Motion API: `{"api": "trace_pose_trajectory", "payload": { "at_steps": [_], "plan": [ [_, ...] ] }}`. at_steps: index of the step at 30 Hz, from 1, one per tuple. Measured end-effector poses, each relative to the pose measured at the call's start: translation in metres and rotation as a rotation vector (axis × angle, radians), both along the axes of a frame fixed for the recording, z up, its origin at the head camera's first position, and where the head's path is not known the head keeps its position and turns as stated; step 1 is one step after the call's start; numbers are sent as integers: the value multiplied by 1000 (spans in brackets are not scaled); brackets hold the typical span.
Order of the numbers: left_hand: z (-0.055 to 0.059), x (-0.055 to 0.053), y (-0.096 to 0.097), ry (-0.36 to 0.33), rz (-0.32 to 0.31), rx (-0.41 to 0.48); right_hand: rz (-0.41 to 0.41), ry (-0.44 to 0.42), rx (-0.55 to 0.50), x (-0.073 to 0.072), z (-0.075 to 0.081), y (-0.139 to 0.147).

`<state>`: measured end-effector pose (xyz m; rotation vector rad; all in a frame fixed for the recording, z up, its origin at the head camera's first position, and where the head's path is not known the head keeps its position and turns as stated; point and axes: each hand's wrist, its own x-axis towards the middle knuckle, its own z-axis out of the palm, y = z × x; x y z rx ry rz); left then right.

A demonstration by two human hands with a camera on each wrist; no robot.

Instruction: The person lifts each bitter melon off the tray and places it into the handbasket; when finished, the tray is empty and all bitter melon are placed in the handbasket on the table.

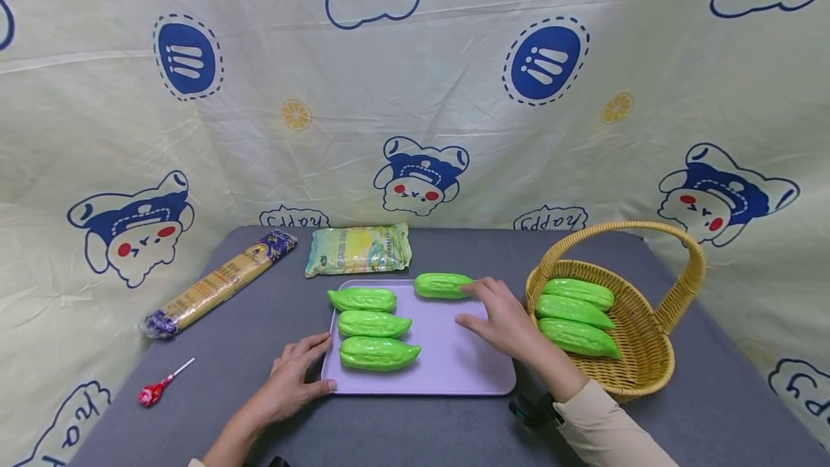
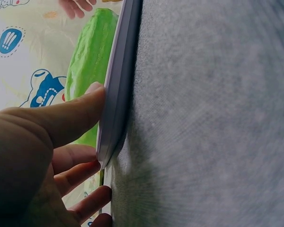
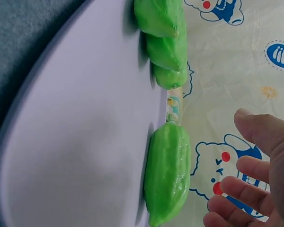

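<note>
A lilac tray [image 1: 454, 352] carries several green bitter melons. Three, including the nearest [image 1: 380, 354], lie in a column on its left. Another bitter melon [image 1: 442, 285] lies at the far edge, right of that column. My right hand [image 1: 502, 319] reaches over the tray's right side, its fingertips overlapping that melon's right end in the head view. The right wrist view shows this hand [image 3: 255, 175] with fingers spread and a gap between it and the melon [image 3: 168, 175]. My left hand [image 1: 295, 373] rests at the tray's left edge, thumb against the near corner and fingers along the side.
A wicker basket [image 1: 638, 359] with a tall handle stands on the right, holding three more bitter melons [image 1: 577, 337]. Behind the tray lies a green-yellow packet [image 1: 359, 249]. A long noodle pack [image 1: 217, 283] and a red lollipop [image 1: 152, 393] lie on the left.
</note>
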<state>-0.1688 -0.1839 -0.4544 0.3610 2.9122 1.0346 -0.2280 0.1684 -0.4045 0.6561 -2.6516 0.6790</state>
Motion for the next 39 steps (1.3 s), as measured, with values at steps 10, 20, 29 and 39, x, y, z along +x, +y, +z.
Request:
{"api": "trace_pose_trajectory", "payload": {
  "at_steps": [10, 20, 29, 39],
  "plan": [
    [0, 0, 0, -14, 1, 5, -61, -62, 1, -20, -3, -6],
    [-1, 0, 0, 7, 0, 3, -93, -75, -10, -41, -7, -11],
    [-1, 0, 0, 19, 4, 0, -135, -170, -16, -57, -8, -10],
    [-2, -1, -1, 7, 8, -1, -166, -231, 28, -71, -6, -11]
  ]
}}
